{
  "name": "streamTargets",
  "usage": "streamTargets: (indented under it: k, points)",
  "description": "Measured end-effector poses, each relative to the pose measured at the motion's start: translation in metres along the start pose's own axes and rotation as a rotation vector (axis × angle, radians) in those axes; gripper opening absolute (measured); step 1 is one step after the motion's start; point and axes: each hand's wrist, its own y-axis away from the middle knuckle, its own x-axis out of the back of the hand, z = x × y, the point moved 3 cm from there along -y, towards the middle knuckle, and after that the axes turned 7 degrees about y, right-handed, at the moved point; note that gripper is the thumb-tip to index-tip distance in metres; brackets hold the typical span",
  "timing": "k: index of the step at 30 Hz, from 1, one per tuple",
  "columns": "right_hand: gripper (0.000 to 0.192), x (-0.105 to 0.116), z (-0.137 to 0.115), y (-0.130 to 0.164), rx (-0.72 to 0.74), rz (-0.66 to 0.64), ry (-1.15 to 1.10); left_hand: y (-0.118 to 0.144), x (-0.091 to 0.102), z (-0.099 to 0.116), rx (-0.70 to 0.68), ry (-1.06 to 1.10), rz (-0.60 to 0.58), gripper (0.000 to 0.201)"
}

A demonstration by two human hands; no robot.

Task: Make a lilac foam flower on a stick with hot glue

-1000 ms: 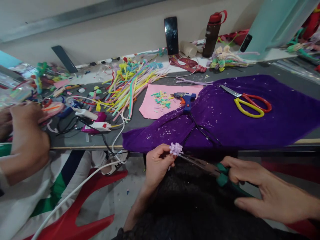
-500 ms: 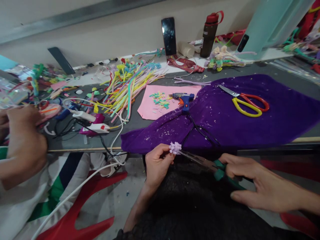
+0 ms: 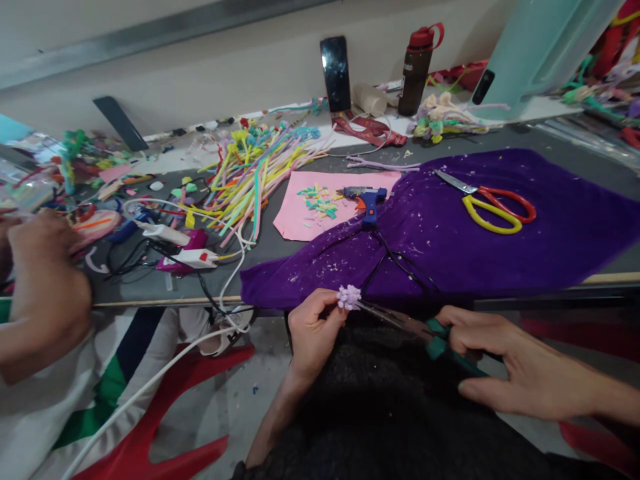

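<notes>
Between thumb and fingertips, my left hand [image 3: 316, 328] pinches a small lilac fuzzy flower-like piece [image 3: 349, 297] just in front of the table edge. My right hand [image 3: 520, 360] is wrapped round the green handles of long-nose pliers [image 3: 400, 321]. The pliers' tips point left and meet the right side of the lilac piece; whether they grip it I cannot tell. Behind my hands, a purple cloth [image 3: 480, 260] dotted with lint covers part of the table. On it lie scissors [image 3: 493, 205] with one red and one yellow handle.
A blue glue gun [image 3: 369, 200] lies partly on a pink sheet [image 3: 295, 220] beside cut green and yellow bits. Further left are pipe cleaners [image 3: 250, 187] and a power strip [image 3: 185, 257] with cords. A co-worker's arm [image 3: 47, 287] is at far left; a bottle [image 3: 416, 73] stands behind.
The view has shifted very slightly. My hands, the pliers and the lilac piece keep nearly the same position. The co-worker's hands have moved a little.
</notes>
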Motion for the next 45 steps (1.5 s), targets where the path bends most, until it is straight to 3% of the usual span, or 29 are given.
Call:
streamTargets:
  k: [18, 45]
  points:
    - [0.021, -0.004, 0.008, -0.003, 0.017, -0.001, -0.084, 0.001, 0.001, 0.003, -0.299, -0.280, 0.055, 0.005]
    - [0.022, -0.009, 0.009, -0.012, 0.020, -0.016, -0.205, 0.005, 0.000, 0.001, -0.427, -0.413, 0.071, 0.013]
